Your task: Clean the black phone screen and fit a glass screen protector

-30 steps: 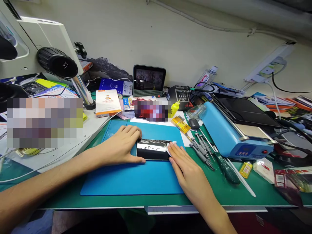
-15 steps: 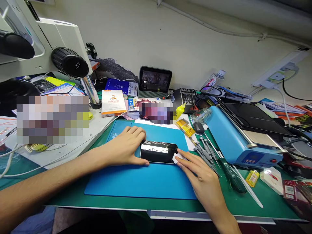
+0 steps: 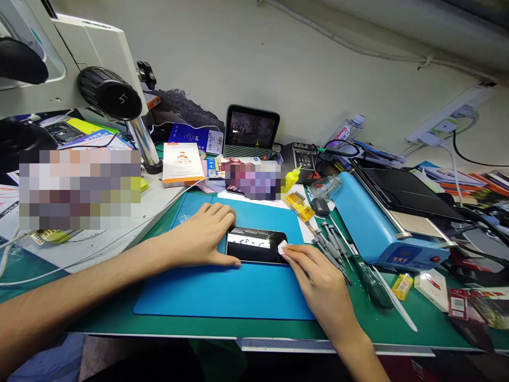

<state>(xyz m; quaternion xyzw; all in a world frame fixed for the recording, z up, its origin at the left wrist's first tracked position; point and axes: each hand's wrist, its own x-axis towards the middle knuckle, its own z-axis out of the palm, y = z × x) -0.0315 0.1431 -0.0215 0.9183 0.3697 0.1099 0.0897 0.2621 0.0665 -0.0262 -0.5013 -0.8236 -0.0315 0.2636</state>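
Note:
A smartphone (image 3: 254, 253) with a black, glossy screen lies face up and sideways on a blue mat (image 3: 222, 292), light reflecting off the glass. My left hand (image 3: 202, 236) grips its left end, the thumb along the near edge and the fingers at the far side. Between the thumb and fingertips of my right hand (image 3: 318, 276) is a small white pad (image 3: 282, 247). It touches the screen near the phone's right end, and the fingers partly cover that corner.
Right of the mat lie several grey screwdrivers (image 3: 332, 244), a green-handled tool (image 3: 374, 281) and a blue machine (image 3: 369, 228). A microscope (image 3: 107, 93) stands at left. Behind the mat are a white box (image 3: 183, 163), a small screen (image 3: 252, 128) and a yellow bottle (image 3: 292, 179).
My right hand has moved the white pad up across the right end of the screen, away from the near corner. My left hand keeps its grip on the phone. The view has shifted slightly.

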